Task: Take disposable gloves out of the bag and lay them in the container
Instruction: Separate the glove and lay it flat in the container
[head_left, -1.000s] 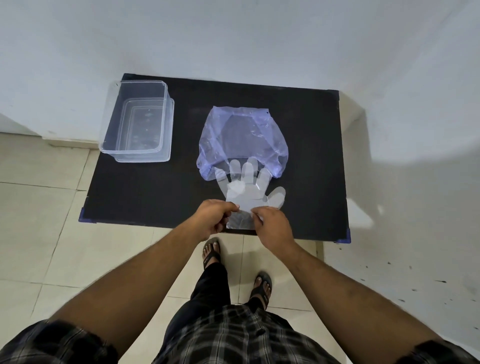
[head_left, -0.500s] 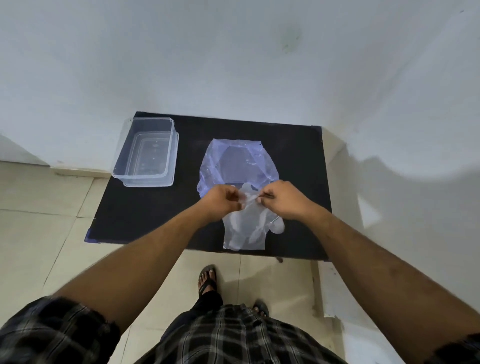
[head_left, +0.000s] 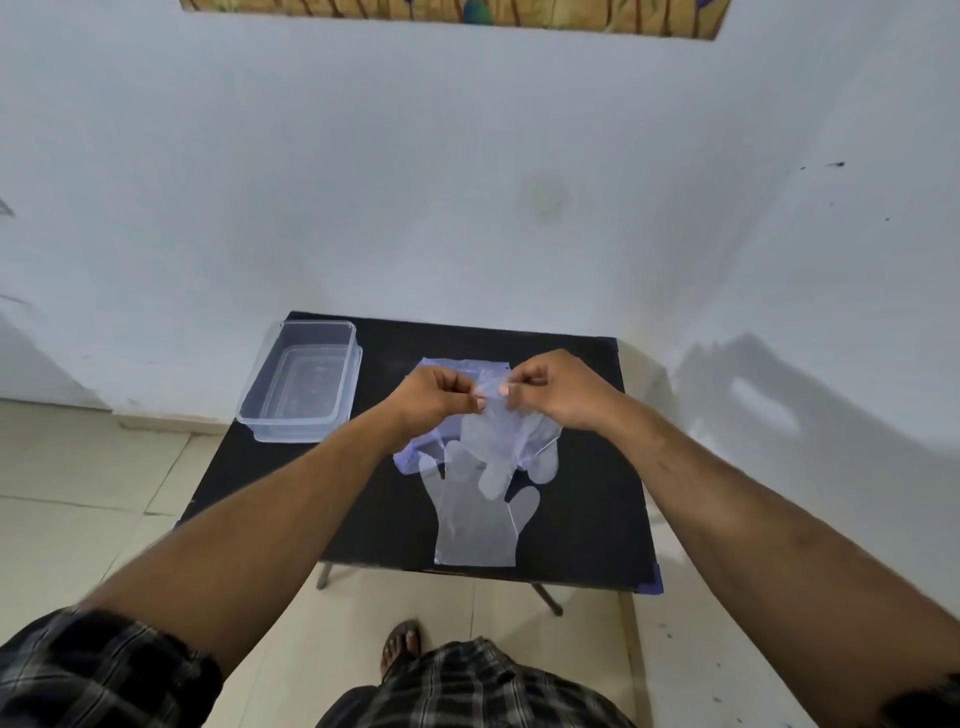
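A clear disposable glove (head_left: 498, 441) hangs fingers-down above the table, pinched at its cuff by my left hand (head_left: 434, 397) and my right hand (head_left: 550, 389). Beneath it another clear glove (head_left: 475, 519) lies flat on the black table (head_left: 587, 509), fingers pointing away from me. A bluish plastic bag (head_left: 415, 452) lies behind it, mostly hidden by my hands and the held glove. The clear plastic container (head_left: 304, 382) stands at the table's far left corner, with nothing visible inside.
The small table stands against a white wall, with another wall close on the right. Tiled floor lies to the left and in front. A folding table leg (head_left: 545, 597) shows below the front edge, and my sandalled foot (head_left: 400, 644) is near it.
Both hands have risen from the table's front edge, lifting one glove by its cuff above the bag. A second glove stays flat on the table. The camera has tilted upward.
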